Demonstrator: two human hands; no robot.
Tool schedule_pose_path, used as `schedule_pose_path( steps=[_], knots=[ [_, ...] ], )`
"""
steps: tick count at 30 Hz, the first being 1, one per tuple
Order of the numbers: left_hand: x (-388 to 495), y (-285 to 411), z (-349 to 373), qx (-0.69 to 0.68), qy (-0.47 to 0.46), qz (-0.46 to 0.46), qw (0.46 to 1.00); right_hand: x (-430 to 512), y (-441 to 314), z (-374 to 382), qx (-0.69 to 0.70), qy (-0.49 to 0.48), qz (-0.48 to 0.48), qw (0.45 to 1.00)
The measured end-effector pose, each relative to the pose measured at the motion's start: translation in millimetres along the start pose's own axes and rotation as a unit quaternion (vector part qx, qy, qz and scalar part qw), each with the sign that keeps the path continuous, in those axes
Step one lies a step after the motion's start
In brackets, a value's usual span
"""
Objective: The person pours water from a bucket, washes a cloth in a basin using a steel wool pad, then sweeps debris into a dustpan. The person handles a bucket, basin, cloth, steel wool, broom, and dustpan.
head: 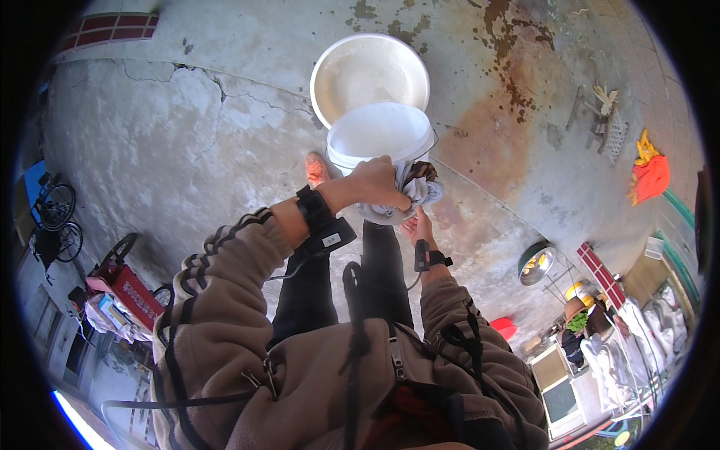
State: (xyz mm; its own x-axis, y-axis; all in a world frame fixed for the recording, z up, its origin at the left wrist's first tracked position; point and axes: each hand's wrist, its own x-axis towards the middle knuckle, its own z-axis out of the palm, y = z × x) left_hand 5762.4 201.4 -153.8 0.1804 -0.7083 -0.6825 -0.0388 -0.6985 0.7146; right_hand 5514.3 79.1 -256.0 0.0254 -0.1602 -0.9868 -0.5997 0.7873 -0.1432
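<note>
My left hand grips a crumpled bundle of grey and brown cloth at the near side of a white plastic bucket. Just below the bundle is my right hand, its fingertips close to the cloth's underside. Whether those fingers hold the cloth is hard to see. A thin wire handle hangs at the bucket's rim. Behind the bucket, a wide pale metal basin sits on the concrete floor, its near edge hidden by the bucket. Black devices are strapped to both my wrists.
Cracked concrete floor with wet spots and a rusty stain surrounds the bucket. To the right lie a small woven chair, an orange-red bag and a metal bowl with yellow pieces. A red cart and a bicycle stand left.
</note>
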Motion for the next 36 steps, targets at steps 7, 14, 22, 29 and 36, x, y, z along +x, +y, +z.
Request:
schedule_pose_path(
  steps=[7,14,22,29,36],
  knots=[
    [-2,13,-4,0.017,-0.029,-0.048,0.998,1,-2,-16,-0.021,0.016,-0.006,1.000],
    [-6,18,-3,-0.013,0.003,-0.049,0.999,-6,-4,-19,-0.047,-0.007,-0.009,0.999],
    [-14,28,-8,-0.028,0.011,-0.059,0.998,-12,-1,-20,-0.059,0.017,-0.031,0.998],
    [-16,31,-4,0.058,-0.013,-0.053,0.997,13,4,-19,-0.062,-0.020,-0.029,0.997],
    [-29,44,12,0.071,0.001,-0.008,0.997,2,-7,-20,-0.021,-0.022,-0.041,0.999]
  ],
)
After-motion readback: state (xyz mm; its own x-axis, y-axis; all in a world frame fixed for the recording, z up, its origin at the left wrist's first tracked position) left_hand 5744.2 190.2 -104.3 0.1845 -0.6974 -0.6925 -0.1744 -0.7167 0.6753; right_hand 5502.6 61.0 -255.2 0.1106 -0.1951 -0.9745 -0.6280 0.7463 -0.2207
